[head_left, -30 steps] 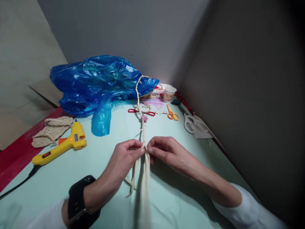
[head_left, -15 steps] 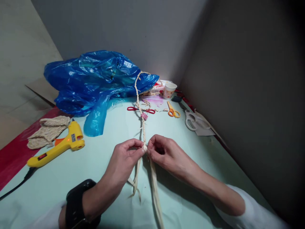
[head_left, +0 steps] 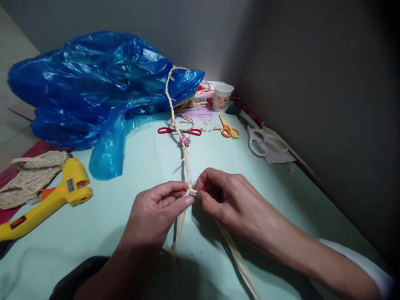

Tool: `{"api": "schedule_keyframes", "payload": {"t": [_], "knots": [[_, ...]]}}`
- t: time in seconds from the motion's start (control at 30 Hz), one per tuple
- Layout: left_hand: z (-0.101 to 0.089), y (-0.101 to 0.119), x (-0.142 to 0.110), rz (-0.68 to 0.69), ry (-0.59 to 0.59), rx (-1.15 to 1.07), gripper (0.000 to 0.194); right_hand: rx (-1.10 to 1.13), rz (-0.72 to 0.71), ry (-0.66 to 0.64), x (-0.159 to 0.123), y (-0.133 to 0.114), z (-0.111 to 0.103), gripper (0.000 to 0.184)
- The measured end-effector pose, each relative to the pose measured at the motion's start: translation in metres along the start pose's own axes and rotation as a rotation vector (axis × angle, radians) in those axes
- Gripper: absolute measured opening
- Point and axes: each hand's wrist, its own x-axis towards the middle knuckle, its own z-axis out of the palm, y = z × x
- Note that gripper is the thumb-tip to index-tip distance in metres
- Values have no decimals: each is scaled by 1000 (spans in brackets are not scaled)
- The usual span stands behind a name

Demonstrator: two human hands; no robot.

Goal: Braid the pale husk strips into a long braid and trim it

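A thin braid of pale, straw-like fibre point(head_left: 186, 160) runs from the blue bag down to my fingers. A pink binder clip point(head_left: 185, 140) grips it partway along. My left hand point(head_left: 159, 208) is closed, pinching the braid's lower end between thumb and forefinger, with loose strands point(head_left: 179, 227) hanging below. Just beside it, my right hand point(head_left: 229, 196) pinches another strand and holds it out to the right. That strand's long tail point(head_left: 239, 258) trails from under the hand toward the near edge of the view.
A blue plastic bag point(head_left: 93, 83) fills the back left. At left lie a yellow glue gun point(head_left: 67, 185) and a woven piece point(head_left: 34, 175). Red-handled scissors point(head_left: 164, 130), orange scissors point(head_left: 229, 129), white-handled scissors point(head_left: 258, 143) and a paper cup point(head_left: 222, 98) stand or lie farther back.
My right hand has drawn its strand slightly rightward, away from the left hand, and the strand's tail has swung right. The view has come closer to the table.
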Motion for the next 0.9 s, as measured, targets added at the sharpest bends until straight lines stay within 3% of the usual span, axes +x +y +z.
{"api": "schedule_keyframes", "payload": {"t": [0.27,0.6,0.9], "knots": [[1,1,1,-28,46,23,30,-54,29,44,0,0,6,9],[0,2,2,-77,-32,-6,32,-93,80,37,1,-2,5,11],[-1,3,1,-79,-81,20,35,-77,30,49,1,0,0,7]]}}
